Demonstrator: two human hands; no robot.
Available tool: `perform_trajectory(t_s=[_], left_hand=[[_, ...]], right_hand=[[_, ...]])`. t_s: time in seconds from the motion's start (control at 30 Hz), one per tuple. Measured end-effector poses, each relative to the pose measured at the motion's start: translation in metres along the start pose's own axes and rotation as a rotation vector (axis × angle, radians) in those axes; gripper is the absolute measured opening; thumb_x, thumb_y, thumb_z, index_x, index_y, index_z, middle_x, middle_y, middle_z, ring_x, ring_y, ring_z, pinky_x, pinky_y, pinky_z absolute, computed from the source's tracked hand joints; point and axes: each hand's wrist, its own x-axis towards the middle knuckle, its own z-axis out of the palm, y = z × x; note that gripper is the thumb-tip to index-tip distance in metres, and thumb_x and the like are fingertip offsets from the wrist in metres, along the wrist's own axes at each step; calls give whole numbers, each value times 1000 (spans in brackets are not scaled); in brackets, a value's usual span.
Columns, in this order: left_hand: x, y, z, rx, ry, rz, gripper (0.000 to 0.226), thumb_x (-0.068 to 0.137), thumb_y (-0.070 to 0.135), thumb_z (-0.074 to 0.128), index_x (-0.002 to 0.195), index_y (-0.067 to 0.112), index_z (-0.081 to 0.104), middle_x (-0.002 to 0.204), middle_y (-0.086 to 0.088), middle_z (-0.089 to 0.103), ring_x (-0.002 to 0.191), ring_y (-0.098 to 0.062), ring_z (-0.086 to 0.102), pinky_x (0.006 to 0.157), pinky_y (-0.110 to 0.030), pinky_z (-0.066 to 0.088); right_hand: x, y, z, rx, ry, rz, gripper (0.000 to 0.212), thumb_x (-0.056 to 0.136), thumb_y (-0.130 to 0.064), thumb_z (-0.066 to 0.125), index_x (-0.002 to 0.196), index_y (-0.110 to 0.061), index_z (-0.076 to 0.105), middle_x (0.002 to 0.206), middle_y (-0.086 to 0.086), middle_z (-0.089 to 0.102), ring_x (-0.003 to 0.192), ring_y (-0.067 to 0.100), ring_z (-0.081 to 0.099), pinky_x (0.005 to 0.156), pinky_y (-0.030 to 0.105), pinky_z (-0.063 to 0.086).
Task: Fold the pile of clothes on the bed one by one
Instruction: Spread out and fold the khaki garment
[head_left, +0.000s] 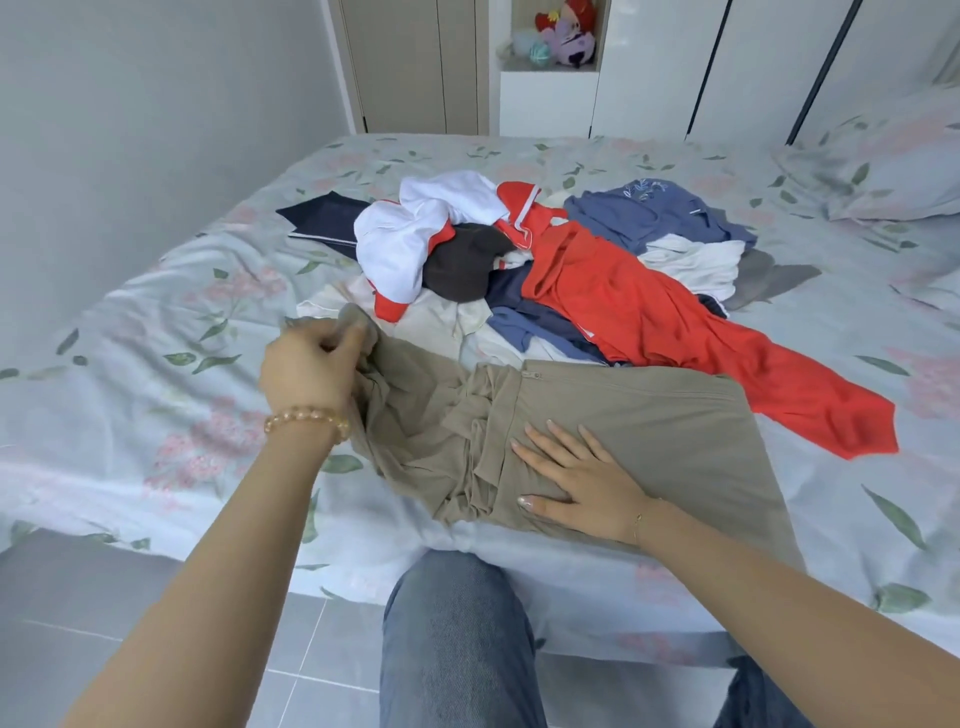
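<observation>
While my right hand (582, 480) lies flat, fingers spread, on the khaki woven trousers (597, 426) at the floral bed's (156, 415) near edge, my left hand (311, 369) fist-grips their bunched end; the mixed clothes pile (545, 270) sits just behind.

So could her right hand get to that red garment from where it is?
Probably yes: the right hand lies flat on the beige garment, and the red garment lies uncovered just beyond it.
</observation>
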Motion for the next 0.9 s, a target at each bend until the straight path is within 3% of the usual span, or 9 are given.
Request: perform_trajectory(t_s=[0.13, 0.23, 0.3, 0.4, 0.47, 0.53, 0.77, 0.83, 0.9], left_hand=[[-10, 87, 0, 224, -70, 347, 43, 89, 40, 53, 53, 18, 42, 66, -3, 52, 63, -28, 53, 55, -33, 40], [-37, 151, 19, 278, -199, 537, 31, 92, 33, 51, 66, 18, 48, 77, -2, 48, 74, -25, 53, 57, -29, 34], [-68, 184, 41, 308, -316, 660, 24, 93, 31, 50, 73, 18, 52, 85, -5, 54, 82, -26, 57, 58, -30, 34], [-125, 206, 90, 256, -723, 848, 19, 92, 26, 53, 104, 15, 64, 100, -6, 65, 98, -27, 60, 65, -31, 38], [-160, 206, 111, 129, -1111, 834, 47, 90, 20, 62, 135, 17, 52, 111, -7, 66, 103, -25, 60, 84, -28, 43], [-177, 197, 119, 42, -1245, 755, 59, 89, 18, 65, 144, 21, 42, 121, -5, 64, 100, -21, 61, 88, -21, 40], [-119, 107, 80, -315, -634, 197, 15, 84, 22, 61, 85, 35, 68, 90, 10, 72, 89, -15, 67, 88, -36, 52], [-101, 70, 67, -187, -471, 9, 10, 88, 21, 63, 96, 24, 67, 100, 3, 69, 95, -19, 64, 88, -33, 50], [-94, 37, 62, -84, -518, -208, 35, 88, 29, 65, 118, 12, 59, 120, -8, 61, 107, -25, 60, 91, -32, 44]], right_hand=[[-9, 3, -8, 231, 24, 43, 80, 83, -76, 32, 152, -37, 18, 158, -16, 5, 147, 4, 0, 118, 26, -4], [-35, 29, -18, 303, 315, 164, 50, 88, -37, 52, 135, -21, 56, 144, 0, 49, 134, 21, 44, 111, 29, 31], [-65, 54, -25, 299, 523, 326, 40, 83, -15, 58, 123, -12, 64, 127, 6, 61, 118, 28, 56, 100, 33, 42], [-112, 89, -33, 335, 621, 542, 42, 82, 0, 58, 123, -9, 62, 125, 10, 61, 116, 32, 54, 97, 36, 42], [-134, 107, -33, 349, 600, 590, 46, 82, 2, 55, 127, -8, 59, 128, 12, 60, 120, 34, 52, 101, 38, 40], [-147, 112, -34, 370, 579, 592, 50, 81, 5, 54, 129, -7, 58, 130, 13, 59, 123, 34, 50, 102, 38, 39], [-120, 61, -39, 321, 589, 288, 48, 78, -5, 51, 125, -7, 62, 134, 11, 56, 123, 32, 51, 107, 34, 36], [-94, 40, -39, 169, 552, 133, 49, 80, -21, 47, 126, -13, 62, 137, 9, 55, 127, 31, 50, 110, 45, 37], [-66, 18, -38, 36, 432, 38, 55, 86, -42, 42, 136, -22, 54, 150, 3, 42, 140, 27, 35, 115, 52, 22]])
